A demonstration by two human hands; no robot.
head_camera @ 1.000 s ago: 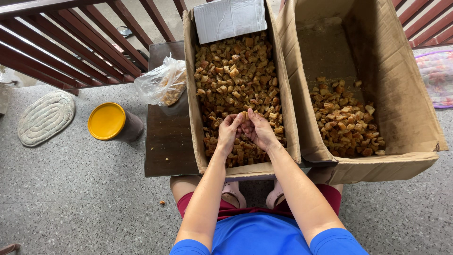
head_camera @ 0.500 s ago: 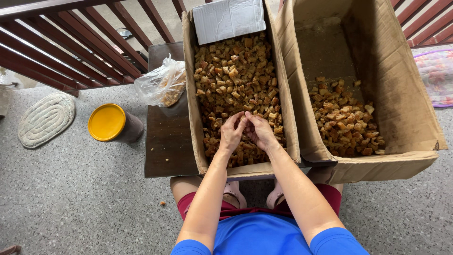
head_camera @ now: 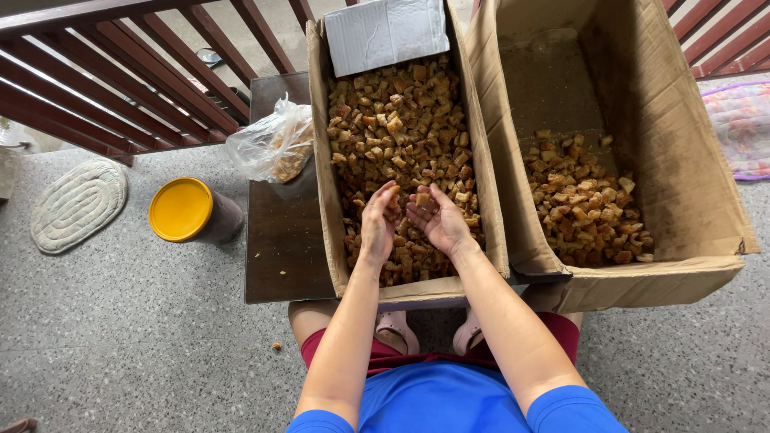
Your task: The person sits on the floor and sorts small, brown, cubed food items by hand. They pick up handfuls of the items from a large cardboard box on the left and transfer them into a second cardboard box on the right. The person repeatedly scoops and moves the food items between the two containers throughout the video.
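Note:
A long cardboard box is full of small golden-brown crusty chunks. Both my hands hover over its near half, palms turned toward each other. My left hand is cupped with fingers apart, a few chunks against its fingers. My right hand lies palm up and one chunk rests on its fingers. A second, wider cardboard box stands to the right, with a smaller heap of the same chunks in its near part.
A clear plastic bag with some chunks lies on a dark low table left of the boxes. A yellow-lidded jar and an oval mat sit on the speckled floor. A brown railing runs behind. White folded paper tops the box.
My hands, pressed together over the chunks a second ago, have drawn slightly toward me and opened apart, palms now showing with chunks on them.

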